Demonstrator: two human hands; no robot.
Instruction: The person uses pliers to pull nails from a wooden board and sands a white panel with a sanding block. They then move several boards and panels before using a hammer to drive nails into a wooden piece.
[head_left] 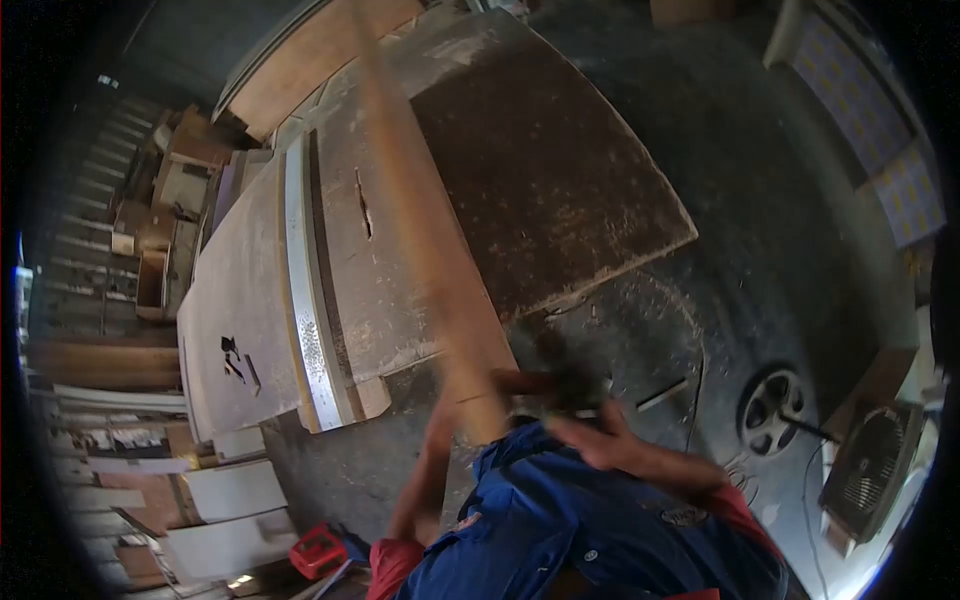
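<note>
A long wooden board point(425, 210) runs from my waist away over the worktable, its near end tilted up toward my body. My left hand point(447, 408) is closed round the left edge of this board near its close end. My right hand point(603, 440) is to the right of the board, fingers curled at a dark object point(575, 385) that is smeared by motion. Its kind cannot be made out. The far part of the board is blurred as well.
The worktable point(560, 190) has a slot and a metal rail point(303, 270) along it. Wood stacks and offcuts point(230, 490) lie at left, near a red plastic item point(318, 552). At right are a spoked wheel point(772, 412), a floor fan point(872, 460) and a cable.
</note>
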